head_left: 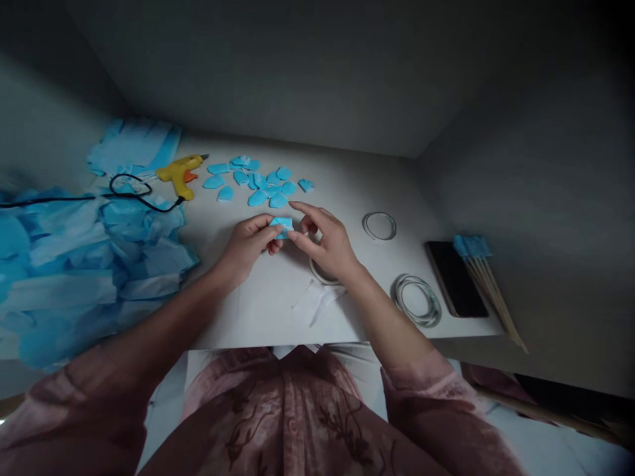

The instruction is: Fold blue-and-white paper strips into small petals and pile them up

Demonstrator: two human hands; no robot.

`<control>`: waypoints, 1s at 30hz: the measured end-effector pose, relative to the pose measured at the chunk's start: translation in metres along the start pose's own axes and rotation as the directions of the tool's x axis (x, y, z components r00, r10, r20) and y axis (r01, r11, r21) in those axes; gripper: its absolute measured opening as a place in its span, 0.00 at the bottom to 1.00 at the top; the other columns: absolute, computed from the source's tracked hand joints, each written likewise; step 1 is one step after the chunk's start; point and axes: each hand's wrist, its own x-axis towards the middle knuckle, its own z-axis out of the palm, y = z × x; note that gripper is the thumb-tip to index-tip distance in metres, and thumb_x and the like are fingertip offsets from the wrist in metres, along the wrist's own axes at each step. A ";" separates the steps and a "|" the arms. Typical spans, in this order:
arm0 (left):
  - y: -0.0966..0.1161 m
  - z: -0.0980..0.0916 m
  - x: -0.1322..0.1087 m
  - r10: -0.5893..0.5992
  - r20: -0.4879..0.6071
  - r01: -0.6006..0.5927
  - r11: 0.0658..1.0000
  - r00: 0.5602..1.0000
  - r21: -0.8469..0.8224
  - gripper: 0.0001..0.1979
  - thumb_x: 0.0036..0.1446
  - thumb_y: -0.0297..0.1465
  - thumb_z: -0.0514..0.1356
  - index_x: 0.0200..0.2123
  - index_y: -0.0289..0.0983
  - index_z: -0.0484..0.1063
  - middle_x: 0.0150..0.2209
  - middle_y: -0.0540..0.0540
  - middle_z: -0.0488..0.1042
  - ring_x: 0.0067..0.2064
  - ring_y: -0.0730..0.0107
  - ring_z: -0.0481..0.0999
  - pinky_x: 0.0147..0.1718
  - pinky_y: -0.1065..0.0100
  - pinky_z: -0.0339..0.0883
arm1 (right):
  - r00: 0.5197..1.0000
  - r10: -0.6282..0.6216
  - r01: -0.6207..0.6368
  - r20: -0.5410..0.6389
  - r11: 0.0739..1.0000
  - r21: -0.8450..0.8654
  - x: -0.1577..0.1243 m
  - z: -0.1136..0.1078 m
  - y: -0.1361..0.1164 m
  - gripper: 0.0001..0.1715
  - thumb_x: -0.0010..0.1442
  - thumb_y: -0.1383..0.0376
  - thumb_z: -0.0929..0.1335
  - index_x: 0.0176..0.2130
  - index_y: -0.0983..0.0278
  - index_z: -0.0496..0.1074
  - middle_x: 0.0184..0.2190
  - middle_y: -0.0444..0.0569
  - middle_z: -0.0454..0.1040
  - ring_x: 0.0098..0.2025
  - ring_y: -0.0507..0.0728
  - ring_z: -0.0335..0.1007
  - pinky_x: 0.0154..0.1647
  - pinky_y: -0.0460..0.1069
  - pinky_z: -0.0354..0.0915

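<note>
Pinched between the thumb and fingers of my left hand (253, 241) is a small light-blue piece of folded material (281, 226), with a whitish part at its right end. My right hand (325, 238) is just right of it, thumb tip at the piece's edge; whether it touches I cannot tell. The right index finger is stretched out, apart from the thumb, above the piece. Beyond both hands lie several similar blue cut pieces (258, 182). Partly hidden under my right hand is a ring-shaped roll (323, 272), and white scraps (317, 301) lie nearer me.
At left, a yellow glue gun (177, 175) with a black cord lies beside a large heap of blue sheets (99, 251) and a flat blue stack (136, 142). To the right are a thin ring (379, 226), a coil (417, 301), a dark phone (454, 277) and blue-tipped sticks (489, 284).
</note>
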 end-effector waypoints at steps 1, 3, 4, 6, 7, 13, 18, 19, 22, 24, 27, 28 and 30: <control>0.000 0.000 0.000 0.002 -0.009 -0.002 1.000 1.000 -0.002 0.07 0.54 0.33 0.64 0.28 0.37 0.72 0.22 0.52 0.71 0.25 0.76 0.68 0.27 0.70 0.60 | 0.998 0.054 -0.054 0.010 0.998 0.022 0.000 -0.001 0.000 0.26 0.65 0.54 0.71 0.59 0.60 0.73 0.31 0.43 0.72 0.34 0.53 0.65 0.41 0.50 0.64; 0.001 0.000 0.000 0.011 -0.013 -0.011 1.000 1.000 -0.003 0.08 0.54 0.34 0.64 0.27 0.37 0.71 0.23 0.52 0.71 0.25 0.76 0.68 0.27 0.70 0.61 | 0.991 0.128 -0.130 0.031 0.989 0.073 0.001 -0.001 -0.001 0.23 0.63 0.54 0.72 0.55 0.60 0.75 0.31 0.42 0.71 0.34 0.52 0.65 0.40 0.49 0.63; 0.001 0.000 -0.001 0.017 -0.012 -0.017 1.000 1.000 -0.002 0.09 0.54 0.35 0.65 0.27 0.37 0.71 0.23 0.53 0.71 0.25 0.76 0.68 0.27 0.70 0.61 | 0.987 0.153 -0.156 0.040 0.982 0.102 0.001 -0.002 -0.002 0.21 0.63 0.54 0.72 0.52 0.61 0.76 0.30 0.41 0.70 0.33 0.52 0.64 0.40 0.49 0.62; 0.002 0.001 -0.001 0.027 -0.006 -0.026 1.000 1.000 0.011 0.10 0.55 0.36 0.65 0.28 0.37 0.71 0.23 0.52 0.71 0.25 0.77 0.68 0.27 0.70 0.61 | 0.980 0.194 -0.200 0.053 0.965 0.168 0.002 -0.002 -0.003 0.18 0.62 0.53 0.72 0.45 0.62 0.77 0.28 0.41 0.68 0.32 0.51 0.63 0.38 0.49 0.61; 0.002 0.001 -0.001 0.032 -0.005 -0.032 0.999 0.999 0.022 0.10 0.55 0.37 0.65 0.28 0.37 0.71 0.23 0.52 0.71 0.25 0.77 0.68 0.27 0.71 0.61 | 0.976 0.213 -0.220 0.055 0.955 0.200 0.003 -0.001 -0.003 0.17 0.62 0.52 0.72 0.43 0.62 0.77 0.28 0.40 0.67 0.31 0.51 0.62 0.37 0.48 0.61; 0.005 0.003 -0.001 0.046 -0.002 -0.046 0.996 0.999 0.081 0.11 0.53 0.39 0.66 0.28 0.37 0.73 0.23 0.52 0.71 0.25 0.76 0.67 0.27 0.70 0.62 | 0.946 0.317 -0.320 0.065 0.888 0.331 0.003 -0.001 -0.004 0.23 0.57 0.46 0.75 0.40 0.62 0.75 0.25 0.38 0.64 0.28 0.49 0.59 0.33 0.47 0.58; 0.009 0.006 -0.003 0.060 -0.007 -0.059 0.994 0.998 0.091 0.12 0.52 0.38 0.67 0.27 0.37 0.71 0.22 0.52 0.70 0.25 0.77 0.67 0.27 0.71 0.62 | 0.938 0.333 -0.343 0.090 0.868 0.358 0.004 -0.002 -0.005 0.23 0.59 0.46 0.73 0.36 0.64 0.75 0.23 0.38 0.63 0.27 0.49 0.57 0.31 0.47 0.56; 0.009 0.006 -0.004 0.061 -0.008 -0.060 0.994 0.998 0.092 0.12 0.53 0.38 0.67 0.27 0.37 0.71 0.22 0.52 0.70 0.25 0.77 0.67 0.27 0.71 0.62 | 0.939 0.329 -0.341 0.095 0.870 0.357 0.005 -0.002 -0.006 0.23 0.59 0.46 0.73 0.33 0.64 0.74 0.22 0.38 0.63 0.27 0.49 0.57 0.31 0.47 0.56; 0.009 0.007 -0.004 0.051 -0.015 -0.049 0.993 0.999 0.110 0.11 0.53 0.37 0.66 0.26 0.37 0.71 0.22 0.52 0.70 0.25 0.77 0.67 0.27 0.71 0.62 | 0.941 0.325 -0.335 0.089 0.872 0.357 0.006 -0.001 -0.008 0.23 0.57 0.47 0.75 0.29 0.64 0.72 0.21 0.38 0.62 0.26 0.48 0.55 0.30 0.47 0.55; 0.009 0.007 -0.004 0.049 -0.024 -0.046 0.991 0.998 0.128 0.11 0.54 0.36 0.65 0.25 0.37 0.69 0.22 0.52 0.70 0.25 0.77 0.67 0.27 0.72 0.62 | 0.939 0.332 -0.341 0.090 0.866 0.367 0.006 -0.002 -0.008 0.23 0.57 0.48 0.75 0.29 0.64 0.72 0.21 0.38 0.63 0.26 0.48 0.56 0.30 0.47 0.56; 0.008 0.005 -0.002 0.051 -0.043 -0.045 0.990 0.998 0.133 0.10 0.55 0.35 0.64 0.25 0.37 0.69 0.22 0.52 0.70 0.24 0.77 0.67 0.27 0.72 0.62 | 0.925 0.370 -0.372 0.086 0.838 0.399 0.006 -0.006 -0.006 0.21 0.59 0.48 0.73 0.32 0.64 0.76 0.23 0.41 0.68 0.27 0.49 0.60 0.31 0.47 0.60; 0.007 0.004 -0.001 0.046 -0.046 -0.040 0.991 0.998 0.126 0.10 0.55 0.34 0.64 0.26 0.37 0.69 0.22 0.52 0.70 0.24 0.77 0.67 0.26 0.72 0.62 | 0.919 0.388 -0.382 0.073 0.826 0.414 0.006 -0.008 -0.004 0.21 0.60 0.48 0.72 0.35 0.63 0.78 0.25 0.42 0.71 0.29 0.50 0.63 0.33 0.47 0.62; 0.006 0.003 0.000 0.034 -0.041 -0.029 0.994 0.999 0.106 0.08 0.55 0.33 0.63 0.26 0.37 0.69 0.22 0.52 0.70 0.24 0.77 0.67 0.25 0.72 0.61 | 0.907 0.419 -0.389 0.038 0.802 0.452 0.006 -0.012 -0.002 0.22 0.62 0.47 0.71 0.42 0.61 0.81 0.29 0.43 0.74 0.32 0.51 0.68 0.37 0.48 0.66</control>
